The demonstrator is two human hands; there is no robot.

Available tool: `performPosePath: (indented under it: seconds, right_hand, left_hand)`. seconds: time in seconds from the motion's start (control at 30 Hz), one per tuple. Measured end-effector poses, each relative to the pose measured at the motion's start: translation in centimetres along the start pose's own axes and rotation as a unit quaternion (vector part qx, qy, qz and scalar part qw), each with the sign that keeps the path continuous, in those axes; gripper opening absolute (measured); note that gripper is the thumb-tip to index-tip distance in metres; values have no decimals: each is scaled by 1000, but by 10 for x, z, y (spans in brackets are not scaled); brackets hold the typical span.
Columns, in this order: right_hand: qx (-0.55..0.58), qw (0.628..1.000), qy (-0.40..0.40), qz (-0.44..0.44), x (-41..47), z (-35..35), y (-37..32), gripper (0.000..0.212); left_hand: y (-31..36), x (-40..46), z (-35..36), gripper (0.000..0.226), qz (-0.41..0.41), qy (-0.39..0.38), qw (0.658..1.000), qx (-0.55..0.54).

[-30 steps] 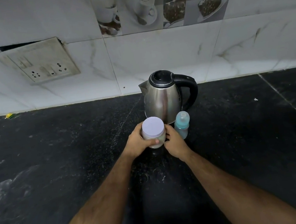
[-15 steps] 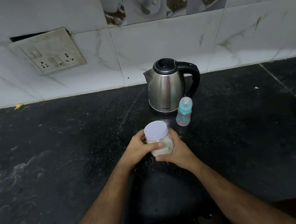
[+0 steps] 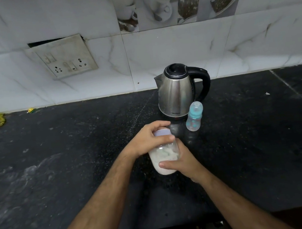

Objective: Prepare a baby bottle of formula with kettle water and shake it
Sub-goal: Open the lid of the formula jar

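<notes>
Clear plastic jar (image 3: 164,159) of pale formula powder is held above the dark surface (image 3: 76,162), tilted with its lid away from you; your right hand (image 3: 183,164) is wrapped around the body and your left hand (image 3: 149,140) is clamped over the lilac lid (image 3: 162,132). If the lid releases suddenly while tilted, powder may spill. Level the jar first. The baby bottle (image 3: 194,117), capped, stands just beside the steel kettle (image 3: 177,91); a jerked elbow could topple it.
</notes>
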State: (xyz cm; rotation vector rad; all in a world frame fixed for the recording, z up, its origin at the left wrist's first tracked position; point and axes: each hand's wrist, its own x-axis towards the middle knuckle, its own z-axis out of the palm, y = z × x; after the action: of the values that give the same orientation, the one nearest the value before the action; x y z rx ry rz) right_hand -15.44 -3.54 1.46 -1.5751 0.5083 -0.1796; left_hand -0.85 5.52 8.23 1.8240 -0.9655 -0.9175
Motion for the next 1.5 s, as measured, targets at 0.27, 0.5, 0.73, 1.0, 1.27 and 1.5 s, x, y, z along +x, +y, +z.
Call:
performPosePath:
  seconds: [0.27,0.5,0.73,1.0,1.27,1.5]
  right_hand:
    - [10,994,107,0,1,9,-12,79]
    - [-50,983,177,-3,-8,10,-17,69]
    - [-142,967,209,-20,-14,14,-24,77]
    - [-101,987,121,-25,-17,13,-20,95]
    - [-97,985,144,-6,-12,4,-20,86]
    - [-110,987,116,-12,-15,11,-18,86]
  left_hand:
    - [17,16,13,44,-32,90,995,-5]
    - [22,15,22,37,-39,109,993,-9]
    - [29,6,42,22,-61,234,970,21]
    - [22,-3,23,80,-61,120,991,-24]
    - [7,-25,-10,70,-67,15,991,-118]
    - [-6,-32,-12,94,-38,39,989,-141]
